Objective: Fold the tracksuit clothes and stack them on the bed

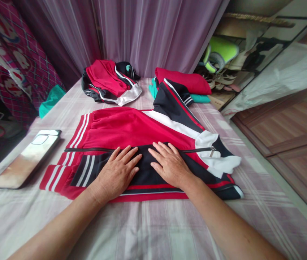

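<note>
A red, black and white zip-up jacket (126,126) lies flat on the bed, its striped hem to the left and its white collar (206,144) to the right. The near sleeve is folded in over the front, with its striped cuff (86,169) by the hem. On that black sleeve my left hand (118,171) rests flat, fingers spread. My right hand (169,164) lies palm down on the same sleeve, fingers stretched out, nearer the collar. The far sleeve (175,101) sticks out away from me, its cuff against a pile of clothes.
A crumpled red and black garment (107,79) lies at the back. Folded red and green clothes (183,81) are stacked right of it. A phone (26,160) lies at the left. Purple curtains (142,32) hang behind the checked bedsheet (153,231); a shoe rack (251,65) stands at the right.
</note>
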The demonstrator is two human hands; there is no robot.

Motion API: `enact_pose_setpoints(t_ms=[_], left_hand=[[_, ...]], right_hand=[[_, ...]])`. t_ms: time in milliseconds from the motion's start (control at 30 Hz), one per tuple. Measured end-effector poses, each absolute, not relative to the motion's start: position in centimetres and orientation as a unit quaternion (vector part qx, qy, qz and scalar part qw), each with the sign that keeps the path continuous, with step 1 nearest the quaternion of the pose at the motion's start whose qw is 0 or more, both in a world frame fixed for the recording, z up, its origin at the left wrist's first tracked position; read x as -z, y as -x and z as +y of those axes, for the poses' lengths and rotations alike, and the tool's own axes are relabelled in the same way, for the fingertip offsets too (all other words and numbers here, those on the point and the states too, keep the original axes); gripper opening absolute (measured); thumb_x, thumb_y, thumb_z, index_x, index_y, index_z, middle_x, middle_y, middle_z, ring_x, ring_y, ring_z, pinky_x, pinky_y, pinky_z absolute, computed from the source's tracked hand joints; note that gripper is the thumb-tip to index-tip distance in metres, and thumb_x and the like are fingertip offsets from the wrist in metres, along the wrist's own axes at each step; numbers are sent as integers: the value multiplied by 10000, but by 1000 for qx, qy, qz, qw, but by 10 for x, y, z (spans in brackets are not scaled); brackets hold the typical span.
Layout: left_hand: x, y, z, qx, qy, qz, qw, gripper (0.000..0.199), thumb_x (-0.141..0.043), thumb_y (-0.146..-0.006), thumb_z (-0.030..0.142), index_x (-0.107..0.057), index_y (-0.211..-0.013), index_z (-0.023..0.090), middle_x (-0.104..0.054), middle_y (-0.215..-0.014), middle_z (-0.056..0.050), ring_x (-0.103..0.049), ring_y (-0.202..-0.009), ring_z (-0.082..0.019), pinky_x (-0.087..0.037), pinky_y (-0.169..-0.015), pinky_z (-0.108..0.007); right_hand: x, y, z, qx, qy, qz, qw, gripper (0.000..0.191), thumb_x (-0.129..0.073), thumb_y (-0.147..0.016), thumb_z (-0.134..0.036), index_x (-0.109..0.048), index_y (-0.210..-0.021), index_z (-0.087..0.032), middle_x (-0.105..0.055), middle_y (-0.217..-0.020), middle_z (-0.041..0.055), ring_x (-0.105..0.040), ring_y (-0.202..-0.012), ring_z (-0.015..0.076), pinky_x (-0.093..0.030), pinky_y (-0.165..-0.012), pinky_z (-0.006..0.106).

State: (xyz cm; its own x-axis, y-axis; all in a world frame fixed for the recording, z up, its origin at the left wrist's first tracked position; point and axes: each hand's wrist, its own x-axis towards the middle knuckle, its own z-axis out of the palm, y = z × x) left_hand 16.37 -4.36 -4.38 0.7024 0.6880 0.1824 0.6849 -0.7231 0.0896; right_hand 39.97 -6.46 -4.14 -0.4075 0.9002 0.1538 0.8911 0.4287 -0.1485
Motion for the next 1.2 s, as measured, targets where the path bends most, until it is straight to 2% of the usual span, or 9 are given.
enact_pose_setpoints(t_ms=[167,600,700,800,900,1100,1200], left_hand=[[43,-164,-43,-92,-921,377,8,455,-338,-1021,379,-545,-1407,256,-473,-1528,-69,-400,-1421,-293,-318,-1155,-529],[41,-165,-45,-104,-917,384,14,426,-386,-1011,380,-547,-1388,264,-496,-1510,-63,-412,-1409,-284,-307,-1160,-520],[34,-165,-45,-137,-913,384,11,361,-443,-992,363,-610,-1271,206,-617,-1354,-101,-547,-1256,-268,-386,-1098,-478],[28,-165,-44,-158,-901,404,8,216,-483,-975,319,-652,-986,185,-694,-1001,-80,-637,-923,-216,-500,-864,-371],[25,-165,-45,-154,-891,426,-20,223,-494,-970,305,-601,-805,201,-640,-787,-34,-595,-727,-182,-467,-702,-318],[30,-163,-50,-151,-882,445,-42,352,-410,-1001,294,-583,-709,200,-569,-631,-1,-529,-558,-126,-319,-517,-263],[33,-162,-50,-138,-884,445,-25,372,-403,-997,285,-584,-683,199,-557,-593,6,-512,-516,-117,-268,-479,-265]], right_hand=[[42,-400,-64,-21,534,-839,103,478,-457,-988,-347,-516,-1440,-203,-426,-1546,120,-366,-1438,267,-261,-1193,521],[44,-401,-65,-7,530,-841,107,472,-430,-996,-347,-515,-1439,-206,-438,-1541,113,-372,-1434,263,-270,-1187,519],[44,-402,-65,-5,528,-843,107,470,-426,-998,-347,-519,-1434,-198,-447,-1535,115,-384,-1427,264,-271,-1186,514],[45,-403,-65,-4,525,-844,108,465,-425,-997,-344,-529,-1425,-195,-453,-1530,118,-396,-1420,268,-274,-1183,517],[45,-404,-65,-4,524,-845,111,464,-420,-997,-344,-529,-1424,-198,-452,-1531,113,-398,-1418,269,-277,-1181,519],[47,-404,-64,4,522,-845,111,461,-431,-994,-340,-534,-1421,-202,-454,-1530,112,-401,-1416,269,-279,-1181,515],[49,-405,-64,12,521,-847,110,460,-430,-995,-343,-536,-1419,-198,-459,-1527,115,-408,-1411,271,-287,-1175,515]])
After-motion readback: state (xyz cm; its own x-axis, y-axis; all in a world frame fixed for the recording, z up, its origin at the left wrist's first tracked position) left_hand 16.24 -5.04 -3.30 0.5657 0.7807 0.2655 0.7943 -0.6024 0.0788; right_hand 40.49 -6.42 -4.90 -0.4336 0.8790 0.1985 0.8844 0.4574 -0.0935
